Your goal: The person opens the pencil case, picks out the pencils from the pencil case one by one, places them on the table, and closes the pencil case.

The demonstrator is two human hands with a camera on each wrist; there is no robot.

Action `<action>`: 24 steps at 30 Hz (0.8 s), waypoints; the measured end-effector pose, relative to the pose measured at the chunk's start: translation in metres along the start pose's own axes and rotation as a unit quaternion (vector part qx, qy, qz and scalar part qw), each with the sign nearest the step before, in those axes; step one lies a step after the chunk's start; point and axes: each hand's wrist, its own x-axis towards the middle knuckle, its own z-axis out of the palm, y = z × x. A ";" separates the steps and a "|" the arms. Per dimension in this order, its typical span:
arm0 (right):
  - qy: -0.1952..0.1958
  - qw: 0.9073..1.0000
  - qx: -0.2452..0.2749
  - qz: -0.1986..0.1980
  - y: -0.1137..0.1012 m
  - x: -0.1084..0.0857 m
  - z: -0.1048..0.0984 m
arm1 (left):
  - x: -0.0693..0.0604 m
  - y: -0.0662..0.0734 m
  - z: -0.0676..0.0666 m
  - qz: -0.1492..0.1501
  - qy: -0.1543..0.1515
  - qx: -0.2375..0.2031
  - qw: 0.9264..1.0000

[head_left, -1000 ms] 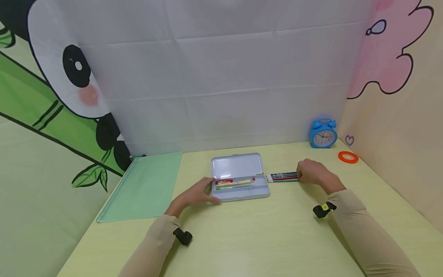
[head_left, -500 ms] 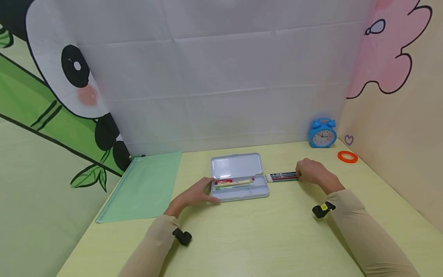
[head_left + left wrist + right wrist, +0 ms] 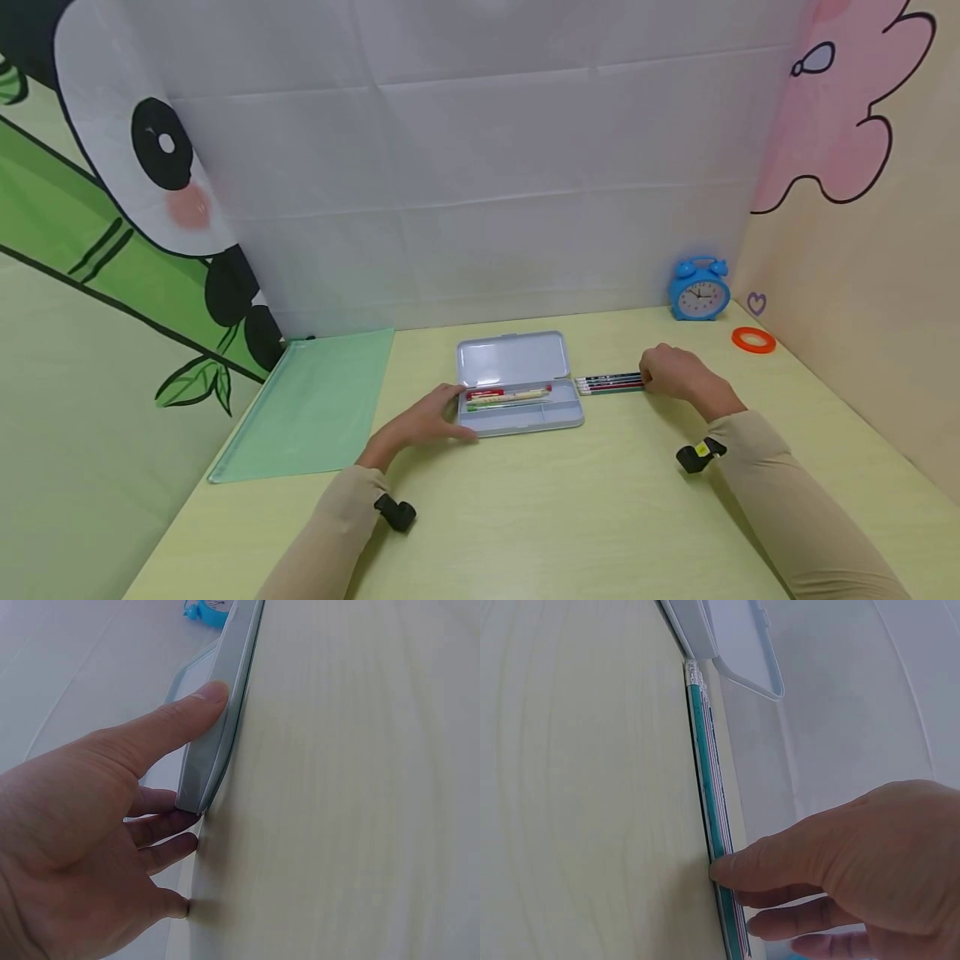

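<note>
A pale lilac pencil case (image 3: 562, 417) lies with its lid (image 3: 513, 358) raised at the middle of the table. Several pens (image 3: 510, 399) in red, cream and green lie in its upper compartment. My left hand (image 3: 431, 415) holds the case's left end, thumb on the front wall and fingers round the side, as the left wrist view confirms. Beside the case's right end is a flat row of several pencils (image 3: 609, 384), white-tipped ends toward the case. My right hand (image 3: 678, 373) pinches their far right ends between thumb and fingers; those ends are partly hidden. The nearest pencil is green.
A mint-green zip folder (image 3: 315, 408) lies flat at the left of the table. Back right, a blue alarm clock (image 3: 699, 290) stands against the white cloth. An orange ring (image 3: 753, 340), perhaps a tape roll, lies near the right wall.
</note>
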 end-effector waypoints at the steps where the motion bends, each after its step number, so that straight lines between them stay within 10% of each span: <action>1: 0.000 1.000 0.000 0.001 0.000 0.000 0.000 | 0.000 0.000 0.000 -0.001 0.000 0.000 1.000; 24: -0.003 1.000 0.013 -0.006 -0.001 0.003 0.002 | -0.001 0.001 0.001 -0.009 0.004 -0.004 1.000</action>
